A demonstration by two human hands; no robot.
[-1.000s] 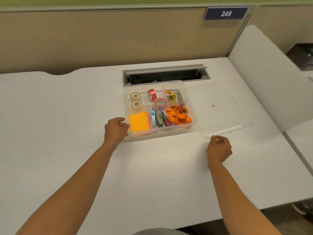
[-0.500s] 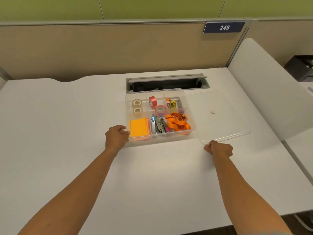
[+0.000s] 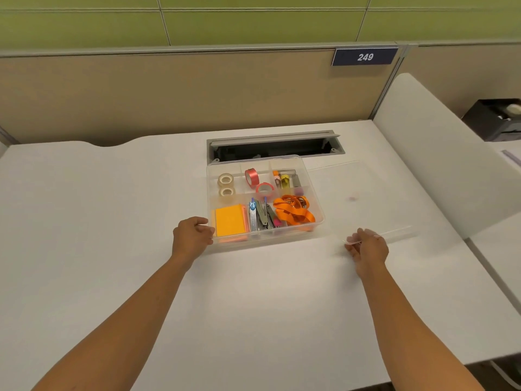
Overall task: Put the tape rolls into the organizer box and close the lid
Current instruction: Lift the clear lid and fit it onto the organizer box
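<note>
1. on the white tabletop (image 3: 112,221), right in front of the cable slot, sits the clear organizer box (image 3: 317,198) with its top open. the tape rolls are already inside: two beige ones (image 3: 226,184) in the back-left compartment, two red ones (image 3: 258,182) in the back-middle one.
2. the lid (image 3: 366,198) lies flat on the tabletop just to the right of the box, see-through enough that it nearly vanishes.
3. left hand (image 3: 191,237) rests against the box's front-left corner, fingers curled onto the wall, looks like it's steadying it.
4. right hand (image 3: 366,245) has its fingers pinched together on the lid's near-left edge. it's blurry there, so i can't tell if the edge is off the tabletop.
5. handling guess: the lid is thin, light plastic, probably a bit flexy and slick. a one-corner pinch may let it droop or twist, so i'd grab the middle of a long edge or use both hands, then line up the corners before pressing down.
6. the box itself seems stiff and lightly loaded, so it could slide if not braced.
7. only readable writing: "249" on the dark blue plate (image 3: 365,57) on the partition. no brand labels i can make out.
</note>
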